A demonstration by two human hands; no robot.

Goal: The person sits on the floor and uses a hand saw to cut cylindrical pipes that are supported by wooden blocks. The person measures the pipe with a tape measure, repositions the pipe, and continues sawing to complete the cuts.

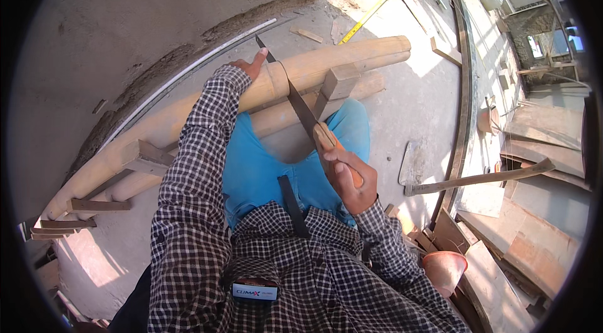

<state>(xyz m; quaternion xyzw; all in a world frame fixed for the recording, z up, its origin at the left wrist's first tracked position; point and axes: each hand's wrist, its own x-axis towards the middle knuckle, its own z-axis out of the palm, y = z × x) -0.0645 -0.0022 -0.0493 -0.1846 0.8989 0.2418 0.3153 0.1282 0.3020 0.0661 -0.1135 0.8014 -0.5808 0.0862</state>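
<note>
My right hand is closed round the wooden handle of a handsaw. The saw's dark blade slants away to the upper left and lies across a thick bamboo pole. On that pole, just left of the blade, my left hand grips the top surface, its fingers partly hidden behind it. A second bamboo pole runs alongside, nearer to my knees. Short wooden crosspieces, one a squared block right of the blade and another farther left, join the two poles.
A rough wall rises along the left, with a white pipe at its foot. A yellow measuring strip lies beyond the poles. To the right are a wooden-handled hoe, an orange bucket and loose boards.
</note>
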